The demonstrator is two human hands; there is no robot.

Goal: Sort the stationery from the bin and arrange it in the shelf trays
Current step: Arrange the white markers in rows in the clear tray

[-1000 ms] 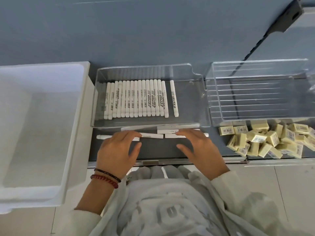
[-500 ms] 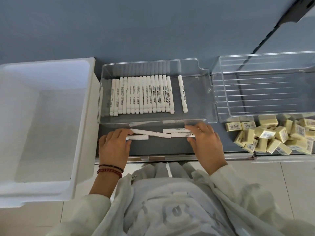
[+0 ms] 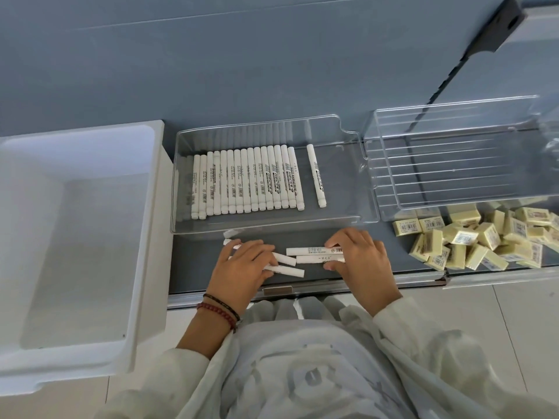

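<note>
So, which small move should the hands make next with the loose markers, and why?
Probably draw both hands together to bunch the loose markers side by side. The left hand and right hand each rest on a few, which lie scattered on the shelf before the marker tray, where a neat row already lies.

Soft, even daylight is filling the scene, casting only faint shadows under the hands and beside the white bin [image 3: 81, 237]. Pale glare is streaking along the walls of the clear trays [image 3: 447, 164]. The wide-angle lens is bowing straight edges toward the frame borders, and the garment in the lower foreground is appearing slightly smeared and soft.
</note>
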